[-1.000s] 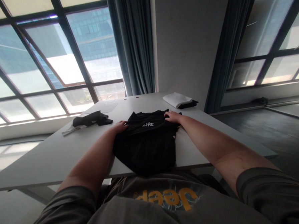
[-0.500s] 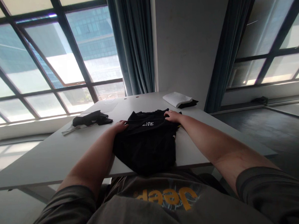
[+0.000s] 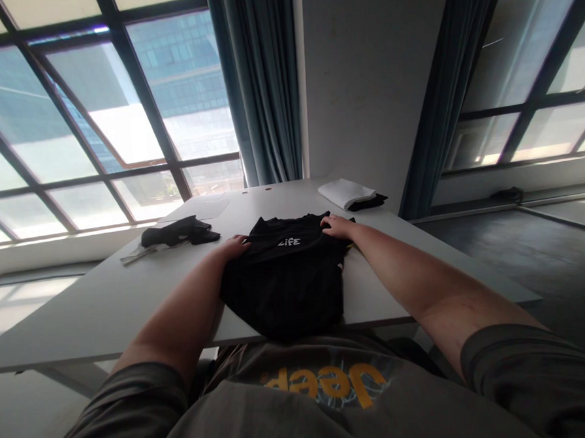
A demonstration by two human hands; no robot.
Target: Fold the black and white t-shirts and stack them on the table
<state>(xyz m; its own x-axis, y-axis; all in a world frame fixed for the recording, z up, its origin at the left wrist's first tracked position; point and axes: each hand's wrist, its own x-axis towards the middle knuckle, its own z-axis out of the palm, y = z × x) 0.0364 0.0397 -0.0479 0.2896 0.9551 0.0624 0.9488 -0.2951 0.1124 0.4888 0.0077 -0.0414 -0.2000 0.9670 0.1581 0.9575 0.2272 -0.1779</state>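
Item: black T-shirt (image 3: 286, 278), both hands resting at its far corners.
Left hand (image 3: 235, 247) and right hand (image 3: 337, 227) are lying with fingers close together on the cloth; whether they are pinching it cannot be told. The shirt is stretching from the fingertips back past the wrists and overhanging the table (image 3: 105, 307) edge, so any pull bodyward is risking a slide off. Hands and shirt are sitting just as a second ago.

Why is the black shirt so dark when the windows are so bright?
Head view: daylight from the windows backlights the table, so the black shirt keeps only its white lettering readable, folds lost in shadow; head view: the wide lens slants the window bars and stretches the forearms.
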